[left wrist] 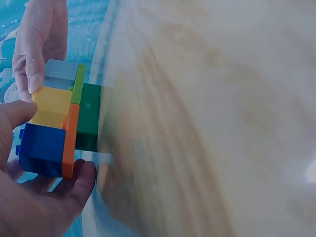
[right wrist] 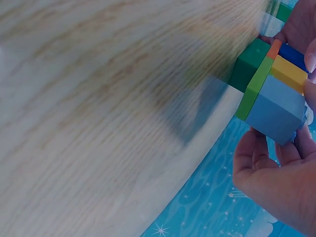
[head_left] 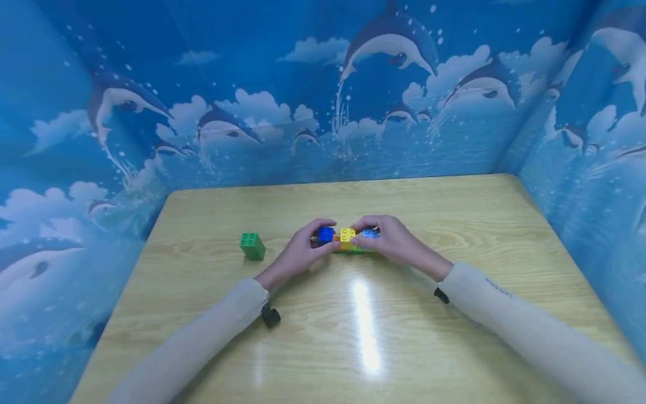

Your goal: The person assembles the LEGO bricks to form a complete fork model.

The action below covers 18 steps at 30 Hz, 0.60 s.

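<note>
Between both hands stands a structure of toy building bricks. Its top row is a dark blue brick (head_left: pixel 325 236), a yellow brick (head_left: pixel 347 238) in the middle and a light blue brick (head_left: pixel 370 233). Under them lie a thin orange brick (left wrist: pixel 70 143) and a thin lime green brick (left wrist: pixel 78 85), with a dark green brick (left wrist: pixel 89 118) at the bottom. My left hand (head_left: pixel 299 247) grips the dark blue end, its thumb at the yellow brick. From the other side my right hand (head_left: pixel 392 238) holds the light blue end, fingers bent around it and thumb against the yellow brick.
A tall green brick block (head_left: pixel 253 247) stands upright on the wooden table (head_left: pixel 212 314), left of my left hand. Blue curtains (head_left: pixel 272 151) with printed dolphins hang along the table's back and sides.
</note>
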### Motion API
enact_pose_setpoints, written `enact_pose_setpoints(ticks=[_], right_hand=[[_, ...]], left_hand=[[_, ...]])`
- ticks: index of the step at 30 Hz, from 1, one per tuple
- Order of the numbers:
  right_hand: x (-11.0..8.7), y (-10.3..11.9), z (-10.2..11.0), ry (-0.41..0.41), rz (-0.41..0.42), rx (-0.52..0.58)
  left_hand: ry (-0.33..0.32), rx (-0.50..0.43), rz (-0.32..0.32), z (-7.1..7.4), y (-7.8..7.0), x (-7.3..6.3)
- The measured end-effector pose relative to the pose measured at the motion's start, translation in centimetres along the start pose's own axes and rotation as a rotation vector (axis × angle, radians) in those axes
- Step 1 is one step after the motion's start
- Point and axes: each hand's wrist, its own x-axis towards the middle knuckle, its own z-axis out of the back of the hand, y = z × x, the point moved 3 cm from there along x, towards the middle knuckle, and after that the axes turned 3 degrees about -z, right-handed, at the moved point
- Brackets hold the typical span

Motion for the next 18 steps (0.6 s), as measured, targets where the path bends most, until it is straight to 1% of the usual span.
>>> enact_pose_setpoints(ticks=[4,9,14,18], right_hand=[[0.0,-0.1,-0.1,0.000,-0.009,-0.003],[-0.1,-0.1,0.0,0.001,-0.026,0.011],[-0.1,-0.1,0.0,-0.009,-0.021,0.016],[-0.2,0.0,0.0,-0.010,-0.004,0.024]], left_hand=[[-0.034,-0.052,0.021,0.2,0.4,-0.7],[-0.068,-0.072,0.023,0.5,0.7,-1.4],[-0.096,-0.065,0.018,0.8,0.8,-2.4],[-0.125,-0.049,0.033,1.2,0.9,-3.4]])
